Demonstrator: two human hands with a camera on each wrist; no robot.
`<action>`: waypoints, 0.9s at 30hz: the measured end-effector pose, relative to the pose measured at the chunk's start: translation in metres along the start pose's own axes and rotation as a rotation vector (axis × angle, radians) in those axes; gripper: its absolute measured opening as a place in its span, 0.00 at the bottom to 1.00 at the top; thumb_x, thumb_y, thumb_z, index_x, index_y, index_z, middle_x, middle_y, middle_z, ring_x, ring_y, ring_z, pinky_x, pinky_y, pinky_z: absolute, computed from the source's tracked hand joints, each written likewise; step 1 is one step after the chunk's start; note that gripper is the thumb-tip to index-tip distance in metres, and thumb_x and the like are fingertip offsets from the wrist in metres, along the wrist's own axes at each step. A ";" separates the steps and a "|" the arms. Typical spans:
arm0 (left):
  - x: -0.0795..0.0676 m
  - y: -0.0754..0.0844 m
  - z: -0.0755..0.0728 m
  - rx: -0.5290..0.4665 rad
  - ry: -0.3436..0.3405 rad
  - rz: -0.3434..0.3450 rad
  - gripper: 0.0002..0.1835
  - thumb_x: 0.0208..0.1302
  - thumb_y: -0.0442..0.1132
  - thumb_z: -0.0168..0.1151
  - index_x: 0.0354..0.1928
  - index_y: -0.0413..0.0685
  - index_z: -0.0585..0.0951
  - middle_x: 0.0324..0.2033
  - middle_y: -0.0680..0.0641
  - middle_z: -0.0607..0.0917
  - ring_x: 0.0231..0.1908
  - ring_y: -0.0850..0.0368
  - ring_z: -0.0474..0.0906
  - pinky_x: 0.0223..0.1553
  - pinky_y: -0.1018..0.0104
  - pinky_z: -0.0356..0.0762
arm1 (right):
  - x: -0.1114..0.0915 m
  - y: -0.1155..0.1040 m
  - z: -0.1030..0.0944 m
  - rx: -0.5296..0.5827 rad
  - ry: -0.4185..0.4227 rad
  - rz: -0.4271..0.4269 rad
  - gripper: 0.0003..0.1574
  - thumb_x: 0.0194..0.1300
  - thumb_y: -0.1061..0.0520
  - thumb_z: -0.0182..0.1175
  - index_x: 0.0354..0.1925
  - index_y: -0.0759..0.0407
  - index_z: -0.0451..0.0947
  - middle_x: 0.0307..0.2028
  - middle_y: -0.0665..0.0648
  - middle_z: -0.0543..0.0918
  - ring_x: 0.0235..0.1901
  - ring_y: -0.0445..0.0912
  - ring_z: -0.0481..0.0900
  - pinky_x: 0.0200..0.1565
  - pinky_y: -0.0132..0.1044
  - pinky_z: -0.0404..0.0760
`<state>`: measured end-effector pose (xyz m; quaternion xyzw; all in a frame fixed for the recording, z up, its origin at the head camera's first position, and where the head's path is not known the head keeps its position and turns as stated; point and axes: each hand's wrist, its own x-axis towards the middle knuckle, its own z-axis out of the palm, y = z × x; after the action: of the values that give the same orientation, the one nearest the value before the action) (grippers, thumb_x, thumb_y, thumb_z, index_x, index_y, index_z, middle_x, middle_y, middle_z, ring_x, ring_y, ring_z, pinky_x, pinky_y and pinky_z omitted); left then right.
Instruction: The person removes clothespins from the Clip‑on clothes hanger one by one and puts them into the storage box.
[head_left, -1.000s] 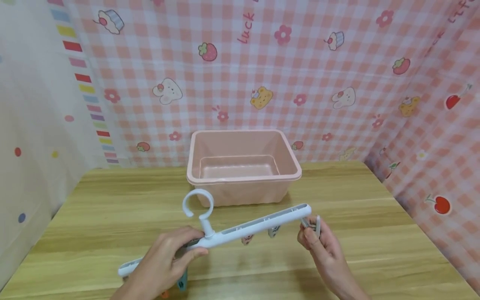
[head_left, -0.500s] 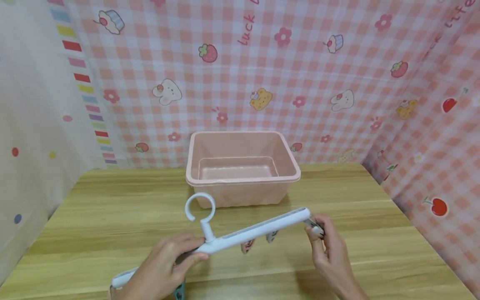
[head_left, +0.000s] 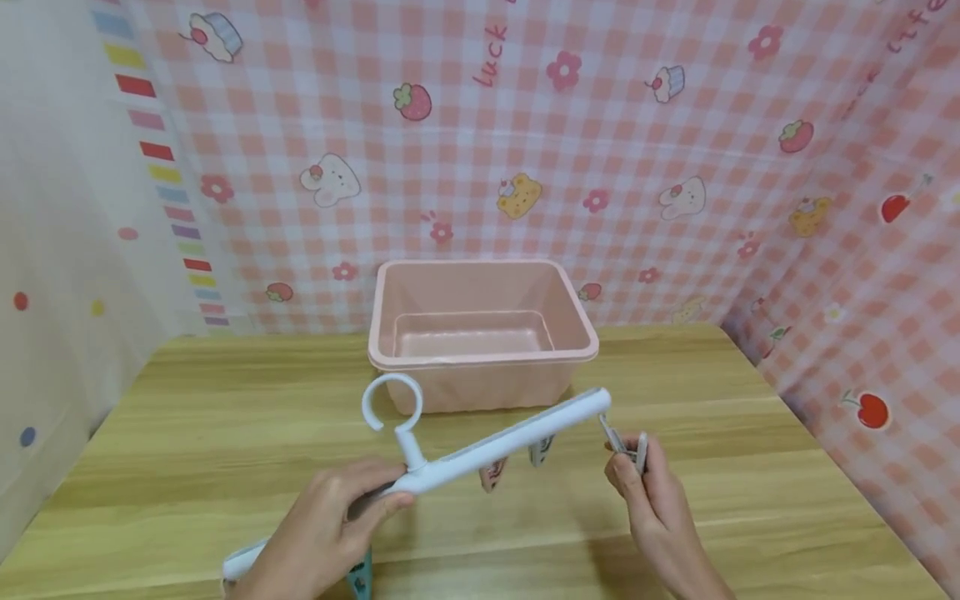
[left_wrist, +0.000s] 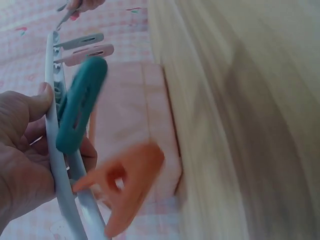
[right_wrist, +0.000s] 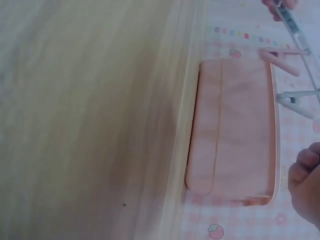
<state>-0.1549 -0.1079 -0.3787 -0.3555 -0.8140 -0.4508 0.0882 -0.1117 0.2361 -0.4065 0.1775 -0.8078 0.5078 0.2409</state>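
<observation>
A pale blue-white clip hanger [head_left: 517,437] with a round hook is held up over the table, its right end higher than its left. My left hand [head_left: 322,525] grips its bar just left of the hook. At the bar's right end, my right hand [head_left: 660,508] pinches a grey clothes peg [head_left: 639,457], whose thin tip reaches up to the bar's underside. From the bar hang a pink peg [head_left: 492,475], another grey peg [head_left: 541,451] and a teal peg [head_left: 361,575]. The left wrist view also shows an orange peg [left_wrist: 132,185] below my left hand.
A pink plastic basin [head_left: 483,387] stands behind the hanger at the middle of the wooden table [head_left: 750,467]. Pink checked cloth [head_left: 465,192] with printed figures covers the back and right; pale cloth [head_left: 67,250] hangs at the left.
The hanger's right end dips slightly, then rises. My right hand turns the grey peg and turns it back. The orange peg has dropped out of the head view behind my left hand.
</observation>
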 end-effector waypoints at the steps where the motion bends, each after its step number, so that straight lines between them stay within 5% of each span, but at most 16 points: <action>1: 0.000 0.001 -0.001 0.009 0.007 -0.007 0.06 0.68 0.38 0.64 0.44 0.52 0.87 0.31 0.59 0.84 0.26 0.76 0.68 0.21 0.76 0.72 | 0.000 0.000 0.000 0.025 -0.001 -0.002 0.14 0.75 0.74 0.41 0.51 0.63 0.68 0.25 0.52 0.64 0.24 0.42 0.62 0.25 0.36 0.64; 7: 0.001 0.002 -0.006 0.018 0.017 -0.063 0.06 0.66 0.40 0.66 0.43 0.53 0.87 0.31 0.61 0.83 0.25 0.75 0.69 0.21 0.75 0.72 | 0.001 -0.003 -0.006 0.379 -0.144 0.044 0.22 0.78 0.72 0.29 0.53 0.59 0.67 0.26 0.56 0.65 0.25 0.49 0.60 0.29 0.41 0.61; 12: 0.001 -0.002 -0.005 0.033 0.013 -0.040 0.06 0.66 0.39 0.66 0.43 0.52 0.87 0.31 0.61 0.83 0.25 0.76 0.68 0.21 0.75 0.71 | 0.006 -0.013 -0.009 0.526 -0.172 0.095 0.25 0.79 0.70 0.28 0.53 0.55 0.70 0.28 0.50 0.66 0.27 0.49 0.58 0.30 0.42 0.57; 19: 0.003 -0.005 -0.001 0.087 -0.029 -0.114 0.09 0.68 0.45 0.64 0.44 0.52 0.88 0.30 0.61 0.82 0.24 0.75 0.66 0.21 0.75 0.71 | 0.018 -0.030 -0.014 0.559 -0.118 0.035 0.26 0.79 0.70 0.31 0.55 0.54 0.74 0.25 0.56 0.57 0.25 0.49 0.53 0.27 0.39 0.55; 27: 0.010 -0.007 0.007 0.092 -0.067 -0.161 0.10 0.67 0.50 0.64 0.44 0.56 0.88 0.37 0.59 0.88 0.31 0.73 0.72 0.29 0.76 0.74 | 0.048 -0.041 -0.022 0.492 -0.122 0.126 0.21 0.83 0.63 0.30 0.59 0.62 0.69 0.27 0.54 0.56 0.23 0.50 0.50 0.26 0.40 0.51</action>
<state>-0.1656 -0.0996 -0.3827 -0.2992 -0.8623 -0.4066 0.0407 -0.1244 0.2369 -0.3406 0.2104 -0.6824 0.6915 0.1092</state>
